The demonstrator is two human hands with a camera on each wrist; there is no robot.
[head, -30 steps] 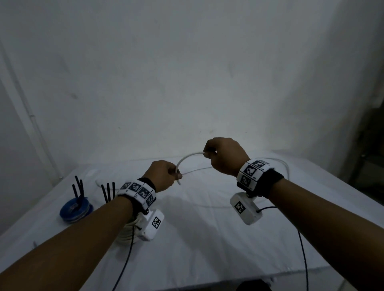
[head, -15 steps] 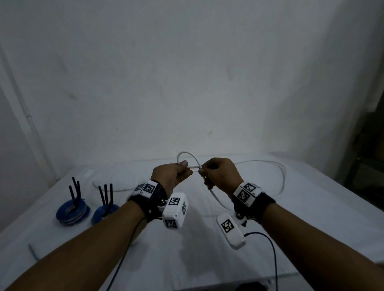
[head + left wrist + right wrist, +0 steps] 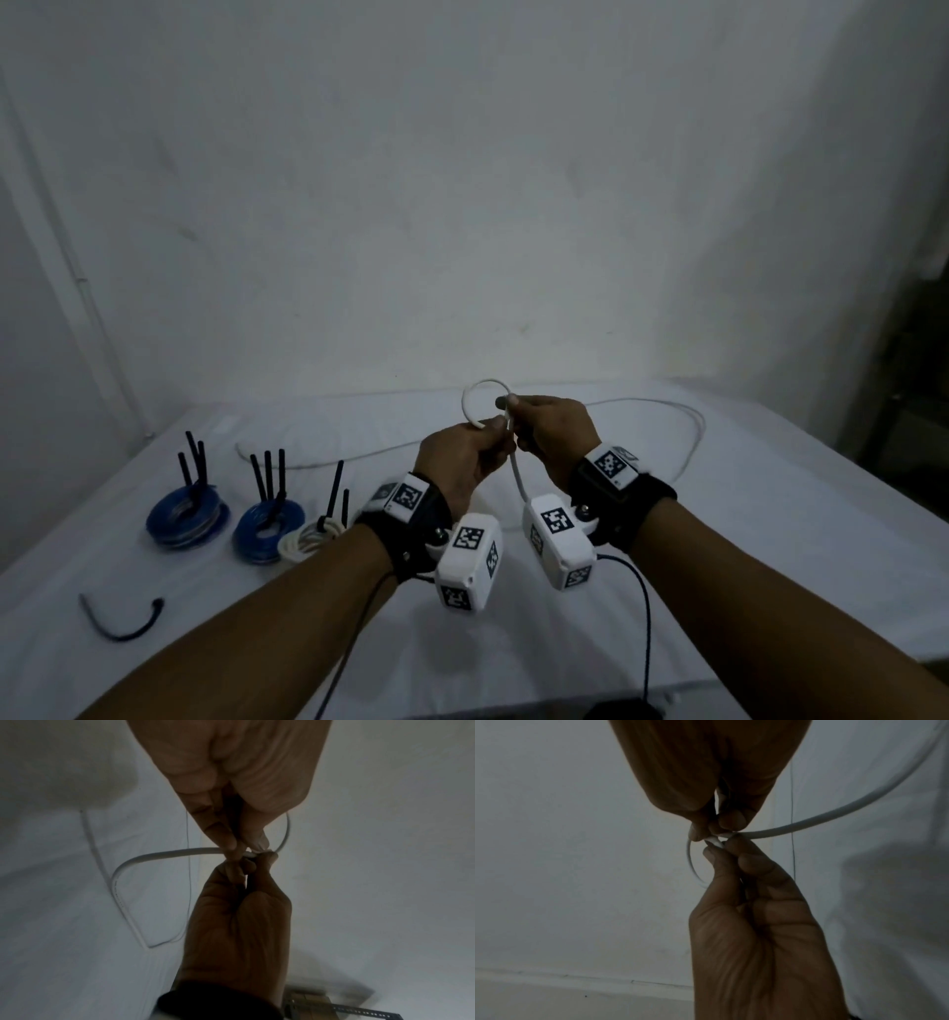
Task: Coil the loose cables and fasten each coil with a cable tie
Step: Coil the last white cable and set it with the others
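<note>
The white cable (image 3: 688, 437) sprawls over the white-covered worktop (image 3: 770, 565) in a wide bend to your right, then rises to your hands, where one small loop (image 3: 480, 395) stands above your fingers. Faint print runs along its sheath in the left wrist view, too blurred to read. Both your forearms reach forward, the hands raised above the worktop and meeting fingertip to fingertip at its middle. Your left hand (image 3: 462, 462) pinches the cable at the loop's crossing between thumb and forefinger, the other fingers curled in. Your right hand (image 3: 557, 437) pinches the same crossing from the other side, with the cable trailing down below it. Black-and-white square markers sit on both wristbands and on the white camera housings under your wrists. At your left lie two blue coils (image 3: 187, 519) and a smaller white coil (image 3: 308, 539), each with black cable ties (image 3: 267, 475) sticking up. One loose black tie (image 3: 123, 622) lies curved near the front-left edge.
</note>
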